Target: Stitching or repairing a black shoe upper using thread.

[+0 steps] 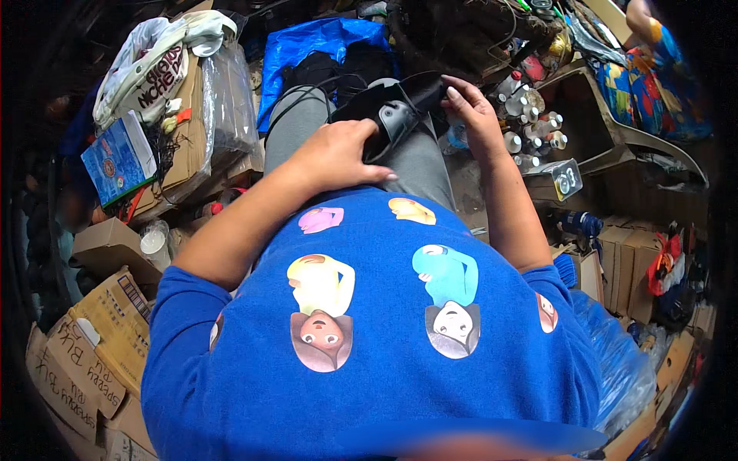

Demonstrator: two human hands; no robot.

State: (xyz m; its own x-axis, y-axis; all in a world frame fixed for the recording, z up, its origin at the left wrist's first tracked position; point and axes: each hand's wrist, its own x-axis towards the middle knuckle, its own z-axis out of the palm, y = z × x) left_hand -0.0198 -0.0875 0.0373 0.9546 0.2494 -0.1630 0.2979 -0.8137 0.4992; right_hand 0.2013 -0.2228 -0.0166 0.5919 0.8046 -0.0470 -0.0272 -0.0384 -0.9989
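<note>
A black leather shoe upper [400, 107], with small eyelet holes in one flap, lies across my grey-trousered lap [430, 165]. My left hand [344, 154] grips its near left side; the fingertips are hidden inside the fold, and the thumb sticks out to the right. At the upper's far right edge, my right hand [475, 114] pinches the leather between thumb and fingers. Thin black cord [301, 94] loops over my left knee, beside the upper. A blue plastic sheet [319, 37] and dark material [319, 71] lie just beyond my knees.
Several clear bottles [530, 115] stand to the right, near a plastic chair [607, 127]. Another person in a colourful garment [665, 84] is at the far right. Cardboard wrapped in plastic [231, 100], a blue book [119, 157] and cardboard boxes [100, 346] crowd the left side.
</note>
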